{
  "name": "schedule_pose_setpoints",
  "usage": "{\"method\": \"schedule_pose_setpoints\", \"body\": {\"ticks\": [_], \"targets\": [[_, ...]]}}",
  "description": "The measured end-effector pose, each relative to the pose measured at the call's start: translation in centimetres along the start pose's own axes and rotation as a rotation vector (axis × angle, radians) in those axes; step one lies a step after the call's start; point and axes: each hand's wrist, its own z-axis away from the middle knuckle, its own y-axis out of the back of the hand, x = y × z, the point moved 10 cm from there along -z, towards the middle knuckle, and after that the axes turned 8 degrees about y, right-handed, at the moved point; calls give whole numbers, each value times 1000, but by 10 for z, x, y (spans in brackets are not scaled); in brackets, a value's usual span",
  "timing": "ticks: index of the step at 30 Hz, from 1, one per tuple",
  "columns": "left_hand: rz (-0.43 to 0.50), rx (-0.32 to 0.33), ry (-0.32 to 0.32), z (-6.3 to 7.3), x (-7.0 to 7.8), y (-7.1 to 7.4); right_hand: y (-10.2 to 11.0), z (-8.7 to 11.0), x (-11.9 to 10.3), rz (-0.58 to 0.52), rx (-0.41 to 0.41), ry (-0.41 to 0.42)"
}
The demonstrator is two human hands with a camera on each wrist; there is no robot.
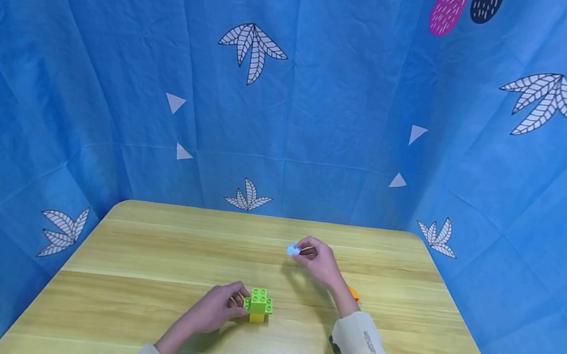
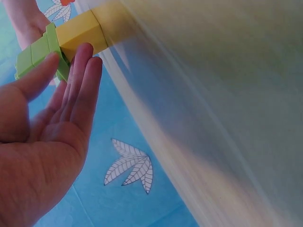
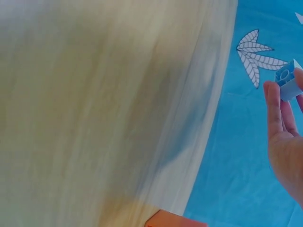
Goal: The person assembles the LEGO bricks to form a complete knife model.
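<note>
A small stack of toy building blocks, green bricks (image 1: 259, 297) over a yellow block (image 1: 256, 317), stands upright on the table. My left hand (image 1: 218, 307) pinches the stack's left side at a green brick, thumb on one face and fingers behind; the left wrist view shows the green part (image 2: 40, 52) by the thumb and the yellow block (image 2: 83, 34) beyond the fingertips. Farther back and to the right, my right hand (image 1: 320, 260) holds a light blue brick (image 1: 293, 249) above the table. In the right wrist view, thumb and fingers pinch this brick (image 3: 286, 80), its hollow underside showing.
An orange piece (image 1: 353, 293) lies on the wooden table (image 1: 151, 255), partly behind my right forearm. A dark object (image 1: 334, 345) shows beside the right sleeve, mostly covered. Blue patterned cloth (image 1: 321, 117) hangs behind the table and along both sides.
</note>
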Motion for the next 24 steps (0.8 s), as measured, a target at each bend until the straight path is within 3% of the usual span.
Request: {"method": "schedule_pose_setpoints", "body": {"ticks": [24], "targets": [[-17, 3, -6, 1, 2, 0, -20, 39, -56, 13, -130, 128]]}}
